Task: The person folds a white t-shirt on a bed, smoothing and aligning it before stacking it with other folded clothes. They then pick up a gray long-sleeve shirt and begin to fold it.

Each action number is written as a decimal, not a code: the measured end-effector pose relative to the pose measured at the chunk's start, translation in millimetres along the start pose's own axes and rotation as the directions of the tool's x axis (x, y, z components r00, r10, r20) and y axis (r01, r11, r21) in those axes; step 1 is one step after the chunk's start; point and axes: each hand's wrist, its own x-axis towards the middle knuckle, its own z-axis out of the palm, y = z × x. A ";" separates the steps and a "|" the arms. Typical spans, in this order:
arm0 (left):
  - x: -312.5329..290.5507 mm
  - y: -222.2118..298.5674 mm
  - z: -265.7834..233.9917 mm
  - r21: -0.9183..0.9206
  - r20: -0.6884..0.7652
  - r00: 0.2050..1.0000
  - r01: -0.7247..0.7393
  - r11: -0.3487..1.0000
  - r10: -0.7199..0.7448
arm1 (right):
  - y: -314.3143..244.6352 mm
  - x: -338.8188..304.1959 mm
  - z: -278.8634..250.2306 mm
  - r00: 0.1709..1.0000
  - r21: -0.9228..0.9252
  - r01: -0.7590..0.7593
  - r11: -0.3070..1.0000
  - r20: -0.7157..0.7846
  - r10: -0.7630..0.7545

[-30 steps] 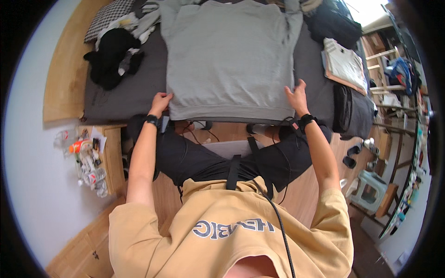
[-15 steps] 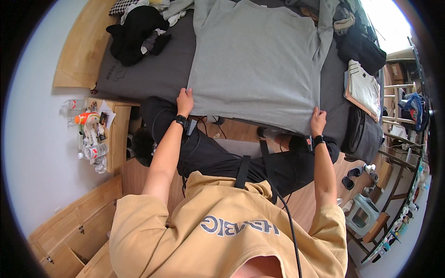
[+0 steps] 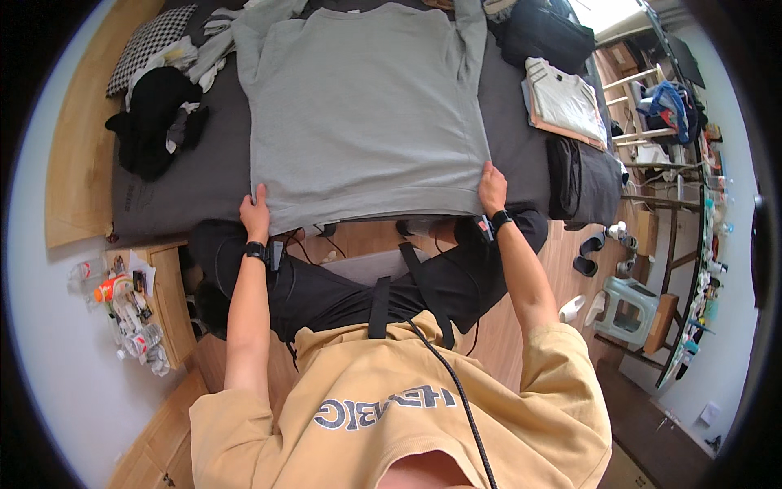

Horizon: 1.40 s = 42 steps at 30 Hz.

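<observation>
A grey long-sleeved sweatshirt (image 3: 366,106) lies spread flat on the dark bed, neckline away from me and hem at the bed's near edge. My left hand (image 3: 255,213) is closed on its left bottom corner, thumb on top. At the right bottom corner, my right hand (image 3: 493,189) pinches the fabric near the side seam. Between the two hands the hem runs nearly straight and hangs slightly past the mattress edge. The sleeves stretch toward the far side and are partly cut off by the top of the picture.
Folded light shirts (image 3: 564,102) and folded dark clothing (image 3: 583,181) are at the bed's right edge. A crumpled black garment (image 3: 151,134) lies on the left, near a checked pillow (image 3: 151,49). A nightstand (image 3: 173,297) with bottles stands left; a plastic stool (image 3: 627,306) is right.
The view has swung, so the bed and sweatshirt appear farther left. Both hands keep their grip on the hem corners; the sweatshirt stays spread flat.
</observation>
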 end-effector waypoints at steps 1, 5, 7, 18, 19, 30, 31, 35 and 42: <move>2.6 -1.4 -1.0 0.036 0.016 1.000 0.004 0.999 -0.005 | -1.7 -0.1 1.6 0.999 -0.069 -0.051 0.996 0.009 0.052; 26.0 3.7 -5.0 0.218 0.107 0.994 -0.005 0.976 -0.019 | -11.7 12.6 7.0 0.993 0.120 -0.016 0.993 -0.118 0.031; 37.7 9.8 -1.4 0.073 0.113 0.993 -0.038 0.997 0.029 | -16.7 24.7 8.1 0.994 0.115 0.015 0.993 -0.107 -0.003; 47.0 12.8 3.9 0.072 0.115 0.990 0.076 0.995 -0.084 | 6.7 39.9 -2.5 0.997 -0.129 -0.073 0.989 0.025 0.077; 40.2 13.5 0.9 -0.003 0.123 0.991 0.051 0.999 -0.050 | 9.6 38.3 -2.8 0.996 -0.094 -0.082 0.992 0.032 0.086; -26.6 13.7 -59.3 -0.081 0.712 0.616 0.549 0.832 -0.337 | 47.4 2.9 -43.7 0.684 0.509 -0.493 0.706 0.728 -0.048; -27.5 11.9 -61.1 -0.048 0.724 0.592 0.554 0.831 -0.353 | 46.6 1.5 -42.2 0.699 0.421 -0.401 0.814 0.714 -0.025; -31.4 13.1 -58.4 0.120 0.671 0.628 0.434 0.893 -0.395 | 41.4 -5.5 -34.5 0.804 0.175 -0.171 0.970 0.594 0.034; -13.8 48.3 -41.8 0.380 0.156 0.983 -0.151 0.912 0.098 | 52.7 -15.0 -32.1 0.847 0.139 -0.084 0.987 0.531 -0.003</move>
